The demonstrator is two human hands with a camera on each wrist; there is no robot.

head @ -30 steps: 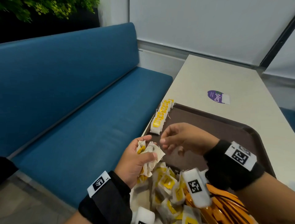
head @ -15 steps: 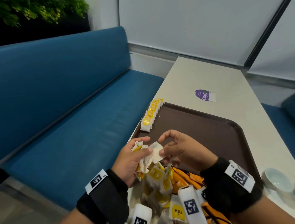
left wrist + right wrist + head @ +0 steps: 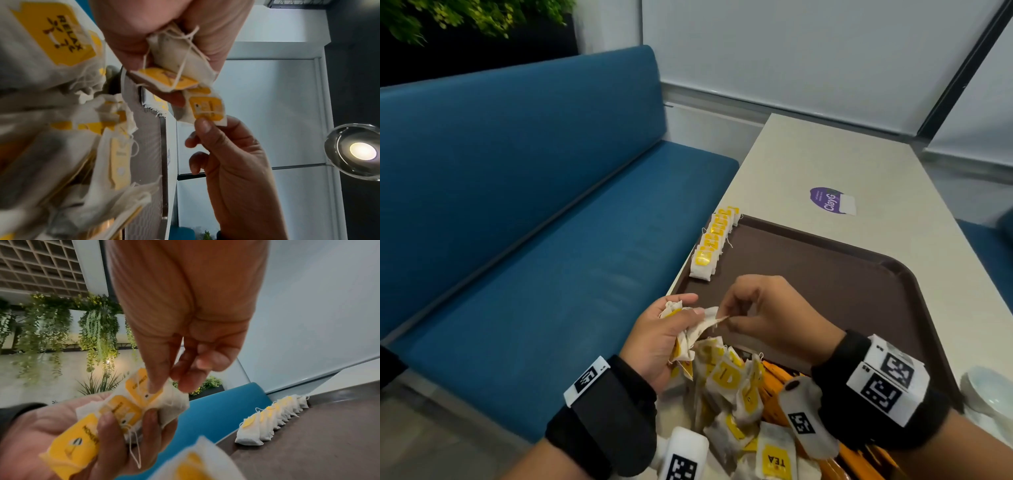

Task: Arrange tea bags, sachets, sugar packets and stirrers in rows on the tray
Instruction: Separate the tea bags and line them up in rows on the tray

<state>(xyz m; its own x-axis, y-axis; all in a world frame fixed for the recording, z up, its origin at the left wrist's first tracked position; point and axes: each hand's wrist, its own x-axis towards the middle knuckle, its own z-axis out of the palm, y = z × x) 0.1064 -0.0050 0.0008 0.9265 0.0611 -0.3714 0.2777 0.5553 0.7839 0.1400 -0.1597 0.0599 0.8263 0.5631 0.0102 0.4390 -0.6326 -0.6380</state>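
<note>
My left hand grips a bunch of white tea bags with yellow tags over the near left corner of the brown tray. My right hand pinches one tea bag at the edge of that bunch, between thumb and forefinger. A row of tea bags stands along the tray's left edge, also seen in the right wrist view as a row of tea bags. A loose heap of tea bags and orange sachets lies at the tray's near end.
The tray sits on a cream table with a purple sticker. A blue bench runs along the left. A small white bowl stands at the tray's right near corner.
My right hand has closed in on the bunch in my left hand and now pinches one tea bag. Both hands stay over the tray's near left corner.
</note>
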